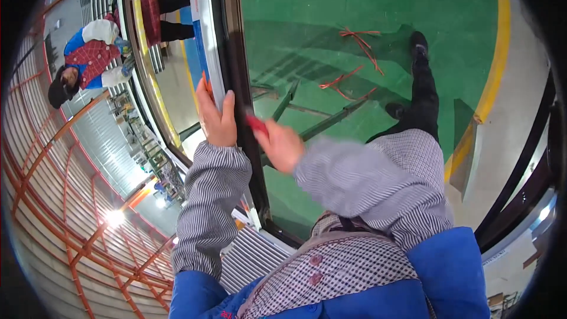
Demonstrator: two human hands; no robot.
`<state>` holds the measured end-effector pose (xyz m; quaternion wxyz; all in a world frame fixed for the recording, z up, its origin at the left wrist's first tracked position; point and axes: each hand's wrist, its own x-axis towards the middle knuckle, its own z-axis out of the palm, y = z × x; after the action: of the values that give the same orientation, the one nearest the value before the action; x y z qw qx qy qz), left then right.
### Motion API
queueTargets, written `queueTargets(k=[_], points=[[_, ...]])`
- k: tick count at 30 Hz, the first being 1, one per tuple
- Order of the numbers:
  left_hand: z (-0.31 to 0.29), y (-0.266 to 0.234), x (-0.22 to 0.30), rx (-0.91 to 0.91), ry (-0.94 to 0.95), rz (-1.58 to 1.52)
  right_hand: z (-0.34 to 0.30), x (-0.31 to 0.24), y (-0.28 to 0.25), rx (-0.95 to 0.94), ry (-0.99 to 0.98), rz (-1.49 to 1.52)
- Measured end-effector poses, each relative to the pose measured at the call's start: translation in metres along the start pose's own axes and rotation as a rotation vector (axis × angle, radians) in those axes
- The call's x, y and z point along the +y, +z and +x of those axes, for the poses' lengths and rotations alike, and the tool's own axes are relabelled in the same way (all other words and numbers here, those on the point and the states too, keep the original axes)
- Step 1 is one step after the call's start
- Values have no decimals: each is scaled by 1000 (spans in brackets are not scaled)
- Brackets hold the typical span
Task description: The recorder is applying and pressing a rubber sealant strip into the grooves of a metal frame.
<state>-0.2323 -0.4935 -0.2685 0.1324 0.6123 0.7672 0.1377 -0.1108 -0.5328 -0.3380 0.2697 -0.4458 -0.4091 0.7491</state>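
A long metal frame bar [237, 41] with a dark outer face runs from the top edge down past my hands. Along its left side lies a silvery strip [207, 23] with blue and white film on it. My left hand [218, 119] grips this edge, thumb on one side and fingers on the other. Something small and orange [204, 78] shows at its fingertips; I cannot make out what it is. My right hand [282, 146] is closed round a red-handled tool [256, 124] against the dark face. The tool's working end is hidden or blurred.
Red strips [360, 40] lie scattered on the green floor [307, 0], near dark metal stand legs [331, 121]. Across the frame, on the left, another person [91, 59] in a cap and checked apron works. A yellow-edged bar [150, 53] stands between us.
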Motion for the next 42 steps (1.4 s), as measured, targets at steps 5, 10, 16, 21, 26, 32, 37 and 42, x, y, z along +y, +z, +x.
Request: queueTargets(k=[5, 10, 16, 21, 26, 32, 37, 42], points=[[-9, -13, -4, 10, -49, -3, 88, -50, -30, 63, -126, -8], [30, 22, 29, -29, 7, -54, 309, -103, -130, 533, -360, -420], [9, -7, 2, 0, -34, 3, -16, 33, 37, -22, -108, 77], [-18, -13, -19, -22, 17, 35, -89, 54, 43, -486, 160, -240], [-139, -21, -38, -51, -211, 85, -10, 13, 16, 52, -54, -26], [-153, -16, -41, -2, -248, 157, -30, 32, 43, 126, -96, 10], [-155, -18, -38, 49, -268, 111, -46, 57, 55, 60, -125, -56], [-155, -9, -36, 95, -257, 40, 44, -11, 8, 191, -56, 179]])
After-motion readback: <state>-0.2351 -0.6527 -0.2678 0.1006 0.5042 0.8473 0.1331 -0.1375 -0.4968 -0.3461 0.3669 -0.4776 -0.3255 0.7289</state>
